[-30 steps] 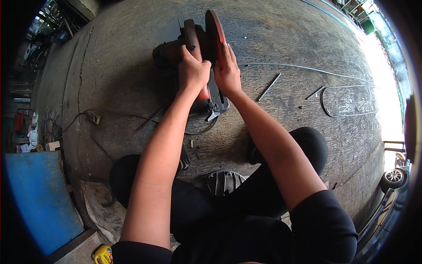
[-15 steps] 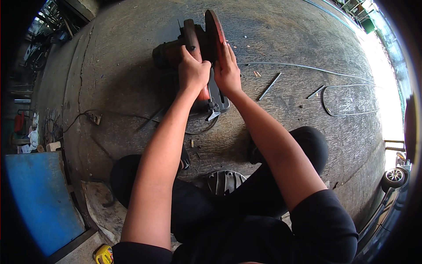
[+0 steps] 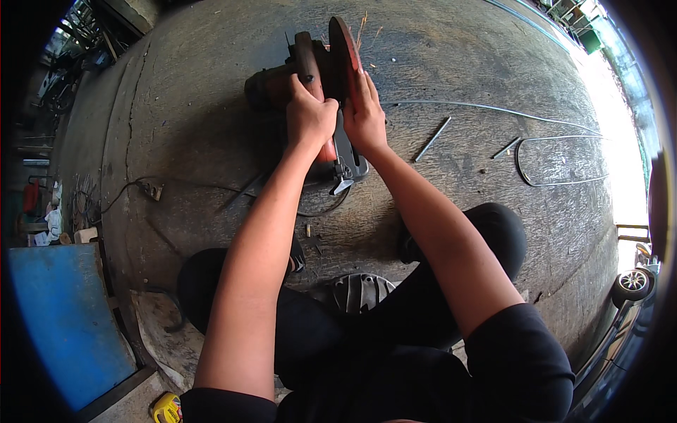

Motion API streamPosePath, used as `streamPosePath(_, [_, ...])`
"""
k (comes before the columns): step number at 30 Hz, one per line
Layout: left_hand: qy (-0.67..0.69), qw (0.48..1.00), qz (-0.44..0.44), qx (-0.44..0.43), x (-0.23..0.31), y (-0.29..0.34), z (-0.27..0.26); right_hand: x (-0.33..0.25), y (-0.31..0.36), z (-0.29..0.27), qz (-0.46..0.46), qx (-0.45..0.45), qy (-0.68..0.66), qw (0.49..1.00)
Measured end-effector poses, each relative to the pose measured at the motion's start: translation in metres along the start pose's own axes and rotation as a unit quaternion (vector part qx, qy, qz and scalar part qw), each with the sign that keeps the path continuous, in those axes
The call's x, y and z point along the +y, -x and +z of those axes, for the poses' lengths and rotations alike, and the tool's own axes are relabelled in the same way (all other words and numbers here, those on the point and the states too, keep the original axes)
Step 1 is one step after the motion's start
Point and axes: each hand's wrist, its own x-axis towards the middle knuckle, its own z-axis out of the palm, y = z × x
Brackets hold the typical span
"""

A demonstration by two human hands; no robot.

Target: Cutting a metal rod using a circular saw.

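Note:
In front of me on the floor stands a cut-off saw (image 3: 271, 88) with a worn red handle and a large round disc part (image 3: 343, 53) on its right. My left hand (image 3: 311, 118) is wrapped round the handle. My right hand (image 3: 366, 121) lies along the red edge of the disc part, fingers stretched upward. Beside that hand a long thin metal rod (image 3: 458, 104) runs off to the right; its near end is hidden. A few orange sparks (image 3: 361, 32) fly past the disc part. At the base's front sits a small metal crank (image 3: 341, 185).
Two short cut rods (image 3: 432, 139) (image 3: 505, 147) and a bent rod (image 3: 564, 183) lie to the right. A dark cable (image 3: 211, 185) trails left to a plug (image 3: 151, 190). A blue panel (image 3: 67, 310), a yellow tape measure (image 3: 166, 407) and a ribbed metal piece (image 3: 361, 290) are nearer me.
The sparks show in different places: earlier some were low, right of my right hand; now they streak beyond the disc part's far end. My hands and the saw hold almost the same position.

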Motion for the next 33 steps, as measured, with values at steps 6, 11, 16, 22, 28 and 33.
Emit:
streamPosePath(6, [-0.003, 1.0, 0.001, 0.005, -0.002, -0.001, 0.001, 0.0, -0.001, 0.0, -0.004, -0.002, -0.001, 1.0])
streamPosePath(11, [0.006, 1.0, -0.007, -0.024, 0.003, 0.0, -0.003, 0.001, 0.0, 0.002, -0.006, 0.002, -0.002, 1.0])
streamPosePath(16, [0.004, 1.0, -0.012, -0.02, 0.004, 0.001, -0.003, 0.0, 0.0, 0.0, 0.002, 0.001, 0.004, 1.0])
streamPosePath(22, [-0.002, 1.0, -0.013, -0.022, 0.001, -0.001, 0.001, 0.002, 0.001, 0.0, -0.009, 0.009, 0.016, 1.0])
streamPosePath(28, [-0.01, 1.0, 0.0, 0.007, -0.004, -0.002, 0.003, -0.001, 0.0, 0.0, -0.005, 0.009, 0.009, 1.0])
streamPosePath(33, [-0.001, 1.0, -0.005, -0.008, -0.003, -0.002, 0.002, 0.001, 0.001, 0.001, -0.005, 0.011, 0.011, 1.0])
